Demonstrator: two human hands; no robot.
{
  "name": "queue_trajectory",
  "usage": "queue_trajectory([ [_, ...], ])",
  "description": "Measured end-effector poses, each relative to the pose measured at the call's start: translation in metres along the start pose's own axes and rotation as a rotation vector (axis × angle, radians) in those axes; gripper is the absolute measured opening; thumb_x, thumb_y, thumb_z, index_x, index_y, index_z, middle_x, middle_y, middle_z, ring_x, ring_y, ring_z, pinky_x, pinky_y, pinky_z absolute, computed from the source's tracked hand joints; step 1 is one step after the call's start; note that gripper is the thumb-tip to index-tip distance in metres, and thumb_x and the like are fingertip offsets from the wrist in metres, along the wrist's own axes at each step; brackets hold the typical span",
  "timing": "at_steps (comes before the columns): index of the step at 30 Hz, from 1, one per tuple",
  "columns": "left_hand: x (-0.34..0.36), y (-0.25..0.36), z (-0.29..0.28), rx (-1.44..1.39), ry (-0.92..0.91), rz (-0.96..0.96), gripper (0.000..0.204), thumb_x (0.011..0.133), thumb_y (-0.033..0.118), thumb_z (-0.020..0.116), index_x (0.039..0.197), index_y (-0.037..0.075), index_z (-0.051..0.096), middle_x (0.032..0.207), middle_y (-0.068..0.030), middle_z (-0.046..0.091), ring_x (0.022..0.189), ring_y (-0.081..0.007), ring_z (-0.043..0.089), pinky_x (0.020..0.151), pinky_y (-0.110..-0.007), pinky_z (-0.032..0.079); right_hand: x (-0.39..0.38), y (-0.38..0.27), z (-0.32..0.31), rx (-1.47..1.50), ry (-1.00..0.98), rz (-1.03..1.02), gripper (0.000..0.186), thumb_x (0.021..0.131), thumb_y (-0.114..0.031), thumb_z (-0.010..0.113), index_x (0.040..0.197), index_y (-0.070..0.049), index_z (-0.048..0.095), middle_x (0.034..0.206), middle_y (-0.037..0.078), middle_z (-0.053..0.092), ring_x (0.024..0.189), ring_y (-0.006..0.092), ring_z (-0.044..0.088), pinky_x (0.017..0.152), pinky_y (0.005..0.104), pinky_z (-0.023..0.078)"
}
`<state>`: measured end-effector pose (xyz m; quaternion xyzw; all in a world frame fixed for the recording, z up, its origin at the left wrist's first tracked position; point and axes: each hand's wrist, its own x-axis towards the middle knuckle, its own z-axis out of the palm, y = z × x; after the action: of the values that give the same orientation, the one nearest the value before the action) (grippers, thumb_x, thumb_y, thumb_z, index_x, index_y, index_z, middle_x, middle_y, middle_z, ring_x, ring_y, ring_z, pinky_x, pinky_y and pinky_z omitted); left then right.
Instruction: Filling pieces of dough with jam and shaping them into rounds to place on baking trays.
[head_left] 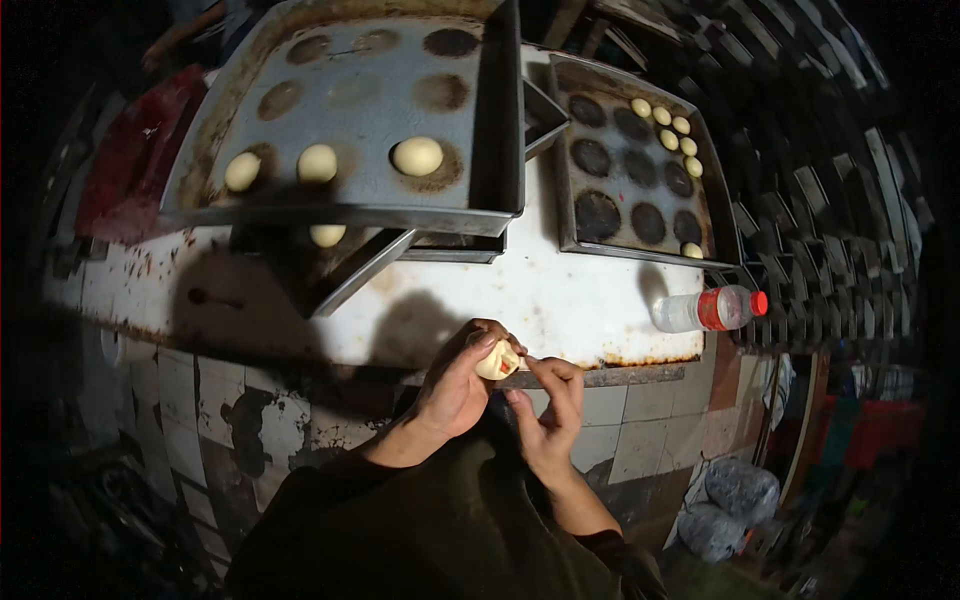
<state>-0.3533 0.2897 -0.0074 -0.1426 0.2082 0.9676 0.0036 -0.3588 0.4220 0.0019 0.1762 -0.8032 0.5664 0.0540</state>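
At the near edge of the white table, my left hand [456, 385] cups a small piece of pale dough [491, 366], its fingers curled round the far side and the thumb over the near side. The dough is gathered partly round an orange-red filling [506, 367], which shows at the opening. My right hand [548, 415] is just right of it. Its index finger reaches to the dough's right edge, the thumb is held apart below, and the other fingers are bent. No tool can be made out in it.
A large metal tray [350, 215] at the left bears three dough balls, stacked over another tray. At the right, a second tray [640, 258] holds several dough balls. A clear bottle [682, 312] with a red cap lies near the right edge of the white table [470, 290].
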Motion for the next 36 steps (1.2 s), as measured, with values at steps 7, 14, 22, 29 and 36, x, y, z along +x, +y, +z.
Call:
queue_trajectory([
  [7, -0.022, -0.052, 0.021, -0.109, 0.097, -0.025, 0.013, 0.09, 0.019, 0.05, 0.093, 0.006, 0.053, 0.088, -0.0047, 0.055, 0.083, -0.0151, 0.055, 0.074, -0.028, 0.045, -0.009, 0.009, -0.047, -0.098, -0.114, -0.383, 0.025, 0.069, -0.001, 0.072, 0.092, -0.002, 0.064, 0.08, 0.008, 0.052, 0.074, 0.0221, 0.047, 0.064, 0.0308, 0.036],
  [14, -0.055, -0.099, 0.053, 0.943, -0.163, 0.28, 0.042, 0.09, 0.019, 0.053, 0.124, 0.003, 0.034, 0.094, -0.0066, 0.051, 0.085, -0.0109, 0.05, 0.077, -0.026, 0.042, 0.011, 0.02, -0.14, 0.068, -0.494, -0.281, 0.019, 0.069, -0.01, 0.075, 0.084, -0.005, 0.064, 0.091, 0.008, 0.053, 0.081, 0.0241, 0.046, 0.074, 0.0342, 0.037],
  [22, -0.088, -0.103, 0.054, 0.917, -0.243, 0.199, 0.052, 0.089, 0.025, 0.053, 0.128, 0.003, 0.026, 0.103, -0.0136, 0.048, 0.087, -0.0167, 0.054, 0.077, -0.031, 0.046, 0.003, 0.016, -0.144, 0.273, -0.657, -0.114, 0.015, 0.071, -0.005, 0.072, 0.084, -0.004, 0.065, 0.088, 0.008, 0.052, 0.083, 0.0213, 0.046, 0.073, 0.0316, 0.04],
  [29, -0.097, -0.112, 0.044, 0.23, 0.164, 0.42, 0.029, 0.097, 0.018, 0.032, 0.119, 0.0, 0.041, 0.113, -0.0136, 0.05, 0.104, -0.0185, 0.048, 0.092, -0.032, 0.038, -0.036, -0.012, -0.099, -0.281, -0.366, -0.555, 0.017, 0.072, -0.014, 0.072, 0.086, -0.006, 0.068, 0.086, 0.005, 0.054, 0.084, 0.0236, 0.044, 0.077, 0.035, 0.034],
  [36, -0.137, -0.04, 0.003, 0.298, -0.039, 0.386, 0.025, 0.094, 0.013, 0.045, 0.116, 0.002, 0.048, 0.108, -0.0072, 0.053, 0.1, -0.0117, 0.048, 0.088, -0.027, 0.038, -0.039, -0.054, -0.041, -0.167, -0.422, -0.509, 0.023, 0.069, -0.012, 0.074, 0.09, -0.008, 0.065, 0.088, 0.004, 0.053, 0.083, 0.0237, 0.042, 0.076, 0.0351, 0.032],
])
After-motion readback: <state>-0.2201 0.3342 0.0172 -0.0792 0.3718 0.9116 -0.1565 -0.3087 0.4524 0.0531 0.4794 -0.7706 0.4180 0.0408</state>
